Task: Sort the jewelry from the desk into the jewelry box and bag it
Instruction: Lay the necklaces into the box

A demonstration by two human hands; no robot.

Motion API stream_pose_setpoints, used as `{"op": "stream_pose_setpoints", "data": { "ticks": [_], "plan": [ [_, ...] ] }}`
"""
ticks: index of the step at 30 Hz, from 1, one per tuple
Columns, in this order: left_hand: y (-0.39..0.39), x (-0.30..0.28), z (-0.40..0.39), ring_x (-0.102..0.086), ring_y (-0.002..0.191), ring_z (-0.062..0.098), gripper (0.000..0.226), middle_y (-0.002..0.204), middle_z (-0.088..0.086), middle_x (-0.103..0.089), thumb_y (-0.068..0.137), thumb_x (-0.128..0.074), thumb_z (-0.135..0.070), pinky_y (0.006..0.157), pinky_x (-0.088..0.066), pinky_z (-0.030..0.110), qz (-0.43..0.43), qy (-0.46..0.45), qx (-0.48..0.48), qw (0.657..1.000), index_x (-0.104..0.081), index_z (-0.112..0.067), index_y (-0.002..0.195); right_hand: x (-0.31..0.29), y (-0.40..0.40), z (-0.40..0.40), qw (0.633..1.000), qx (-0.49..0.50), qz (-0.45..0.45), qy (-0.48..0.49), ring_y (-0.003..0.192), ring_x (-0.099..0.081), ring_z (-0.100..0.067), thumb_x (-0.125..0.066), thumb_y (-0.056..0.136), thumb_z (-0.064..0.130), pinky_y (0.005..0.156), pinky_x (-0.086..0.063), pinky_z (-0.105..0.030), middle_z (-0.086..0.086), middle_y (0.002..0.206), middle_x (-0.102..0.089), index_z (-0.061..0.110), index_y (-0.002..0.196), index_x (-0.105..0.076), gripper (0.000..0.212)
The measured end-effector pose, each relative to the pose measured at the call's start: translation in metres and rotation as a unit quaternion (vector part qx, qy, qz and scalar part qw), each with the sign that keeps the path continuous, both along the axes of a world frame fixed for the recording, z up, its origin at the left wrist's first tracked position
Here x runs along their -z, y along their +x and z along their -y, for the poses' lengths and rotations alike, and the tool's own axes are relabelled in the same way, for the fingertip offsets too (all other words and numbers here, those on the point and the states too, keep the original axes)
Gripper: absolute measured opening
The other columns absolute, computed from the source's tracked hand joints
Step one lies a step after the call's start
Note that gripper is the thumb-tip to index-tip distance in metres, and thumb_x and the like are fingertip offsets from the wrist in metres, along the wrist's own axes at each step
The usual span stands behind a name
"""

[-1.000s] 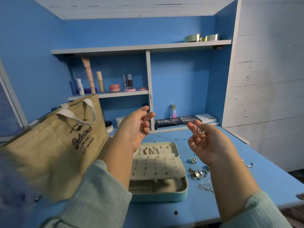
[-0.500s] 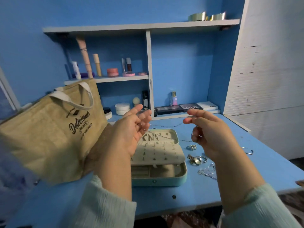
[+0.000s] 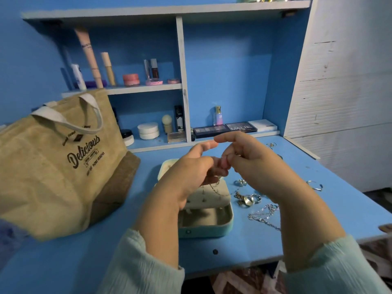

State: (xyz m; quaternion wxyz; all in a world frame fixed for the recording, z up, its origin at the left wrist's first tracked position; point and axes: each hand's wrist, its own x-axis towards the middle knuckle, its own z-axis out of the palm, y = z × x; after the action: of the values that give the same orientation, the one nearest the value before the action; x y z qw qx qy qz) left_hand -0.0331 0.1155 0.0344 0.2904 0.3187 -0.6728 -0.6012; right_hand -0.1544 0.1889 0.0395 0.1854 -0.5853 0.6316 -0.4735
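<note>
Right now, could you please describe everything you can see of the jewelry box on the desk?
The jewelry box is small, rounded and teal outside with cream lining. It sits open on the blue desk, right of the tan bag. A cream studded earring panel stands above its compartments. The left hand hides much of it, and a fine chain dangles over the panel.

The person is wearing a pale mint-green top with long sleeves. The left sleeve [image 3: 144, 270] is showing a fine crinkled, lengthwise-ribbed weave and is ending in a loose cuff partway up the forearm. The right sleeve [image 3: 331, 270] is showing the same soft, gauzy cloth and loose edge. The left hand [image 3: 191, 172] and right hand [image 3: 252, 160] are bare.
</note>
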Motion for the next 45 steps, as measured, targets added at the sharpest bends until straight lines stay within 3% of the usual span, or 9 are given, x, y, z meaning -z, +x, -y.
{"op": "stream_pose_setpoints", "data": {
  "ticks": [6,12,17,22,27,32,35,38,45],
  "plan": [
    [-0.007,0.003,0.001,-0.044,0.064,0.015,0.034,0.067,0.0,-0.056,0.092,-0.041,-0.008,0.071,-0.038,0.028,0.049,-0.005,0.011,0.999,-0.051,-0.031,0.115,0.007,-0.008,-0.002,0.999,0.032,0.015,-0.009,0.054,-0.044,-0.001,-0.041,0.096,0.011,0.045,-0.035,-0.011,0.009,0.08,-0.056,0.039,0.106,-0.053,0.032],
    [-0.009,-0.01,0.003,-0.028,0.047,0.01,0.031,0.055,-0.003,-0.047,0.092,-0.034,-0.002,0.054,-0.041,0.024,0.01,0.032,0.051,0.998,-0.046,-0.024,0.109,0.016,-0.012,0.002,0.995,0.052,0.039,0.074,0.059,-0.041,-0.016,-0.041,0.095,0.014,0.043,-0.03,-0.018,0.006,0.059,-0.049,0.037,0.096,-0.063,0.032],
    [-0.009,-0.024,0.006,-0.027,0.044,0.009,0.032,0.056,-0.001,-0.048,0.09,-0.033,-0.001,0.046,-0.033,0.022,0.04,0.005,0.058,0.997,-0.045,-0.026,0.106,0.013,-0.007,0.001,0.99,0.023,0.073,0.117,0.06,-0.045,-0.014,-0.049,0.093,0.022,0.053,-0.035,-0.022,0.004,0.061,-0.048,0.03,0.079,-0.063,0.021],
    [-0.009,-0.035,0.008,-0.03,0.044,0.008,0.032,0.058,0.0,-0.049,0.09,-0.035,-0.002,0.045,-0.03,0.021,0.059,-0.031,0.057,0.996,-0.048,-0.027,0.103,0.016,-0.005,0.006,0.994,0.03,0.087,0.06,0.06,-0.043,-0.012,-0.059,0.089,0.03,0.064,-0.04,-0.03,0.008,0.058,-0.046,0.019,0.077,-0.062,0.016],
    [-0.005,-0.04,0.014,-0.045,0.051,0.009,0.033,0.067,0.0,-0.053,0.087,-0.046,-0.004,0.066,-0.048,0.029,0.088,-0.115,0.035,0.989,-0.055,-0.033,0.1,0.013,-0.005,0.008,0.973,0.046,0.224,0.025,0.06,-0.048,-0.012,-0.057,0.091,0.018,0.067,-0.044,-0.026,0.004,0.059,-0.05,0.015,0.075,-0.06,0.017],
    [-0.001,-0.042,0.012,-0.051,0.054,0.01,0.03,0.061,-0.004,-0.054,0.09,-0.044,-0.002,0.083,-0.05,0.032,-0.026,-0.079,0.006,0.996,-0.058,-0.026,0.101,0.013,-0.006,0.008,0.923,0.053,0.381,0.011,0.066,-0.051,-0.018,-0.053,0.091,0.008,0.073,-0.05,-0.029,-0.007,0.069,-0.052,0.008,0.073,-0.056,0.018],
    [-0.001,-0.042,0.011,-0.047,0.05,0.009,0.031,0.058,-0.003,-0.051,0.091,-0.04,0.002,0.083,-0.052,0.032,-0.119,-0.03,-0.006,0.992,-0.058,-0.02,0.104,0.017,-0.007,0.009,0.936,0.085,0.34,0.036,0.07,-0.052,-0.021,-0.053,0.089,0.01,0.086,-0.049,-0.04,-0.005,0.067,-0.055,0.01,0.069,-0.056,0.019],
    [-0.002,-0.044,0.01,-0.04,0.052,0.01,0.032,0.061,-0.001,-0.048,0.092,-0.036,0.002,0.065,-0.054,0.025,-0.142,-0.027,0.005,0.989,-0.057,-0.019,0.106,0.02,-0.006,0.009,0.95,0.089,0.292,0.065,0.074,-0.054,-0.021,-0.052,0.088,0.012,0.087,-0.05,-0.039,-0.003,0.067,-0.058,0.01,0.072,-0.058,0.018],
    [-0.009,-0.054,0.011,-0.034,0.052,0.009,0.034,0.071,-0.001,-0.051,0.092,-0.038,-0.002,0.052,-0.036,0.02,0.006,-0.122,0.033,0.992,-0.056,-0.029,0.103,0.02,-0.004,0.007,0.969,0.081,0.208,0.103,0.079,-0.059,-0.017,-0.056,0.09,0.023,0.086,-0.052,-0.037,-0.002,0.078,-0.064,0.016,0.08,-0.064,0.015]
  ]
}}
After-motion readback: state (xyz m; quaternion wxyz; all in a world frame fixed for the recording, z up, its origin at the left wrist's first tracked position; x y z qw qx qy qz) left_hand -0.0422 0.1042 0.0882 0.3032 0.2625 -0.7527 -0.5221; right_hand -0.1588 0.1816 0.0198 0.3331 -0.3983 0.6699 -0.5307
